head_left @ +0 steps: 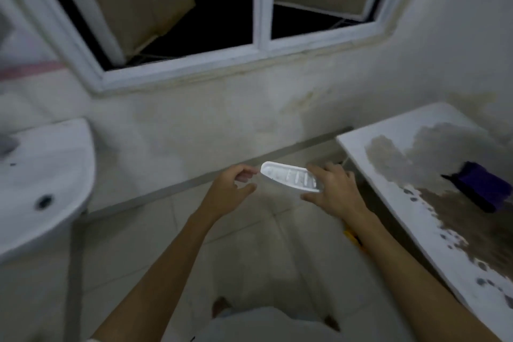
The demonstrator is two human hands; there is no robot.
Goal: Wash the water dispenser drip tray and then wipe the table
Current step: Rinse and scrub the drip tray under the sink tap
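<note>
- Drip tray (290, 180): white, slotted, held in mid-air over the tiled floor (249, 244), between the sink (55, 169) at the left and the table (388, 175) at the right. It rests on nothing, so a lapse in grip probably means a drop onto hard tile and a cracked or chipped tray.
- Left hand (231, 189): thumb and forefinger pinch the tray's near-left tip only, with the other fingers loosely curled. The contact is narrow; if the tray is wet, this pinch may well slip.
- Right hand (330, 191): fingers are spread around the tray's right end, thumb below. It carries most of the load. How firmly it closes underneath cannot be told.
- Tray attitude: tilted, left end higher. Any water left in the slots could run off onto the floor and leave a slip hazard underfoot.
- Sink: well apart to the left. The carry across is judged the main exposure for a knock against its rim.
- Table: surface blotched dark and speckled, with a purple object (483, 189) lying on it. Setting the tray down there before wiping would likely soil it again.
- Lighting: dim and blurred, so residue on the tray could be missed.
</note>
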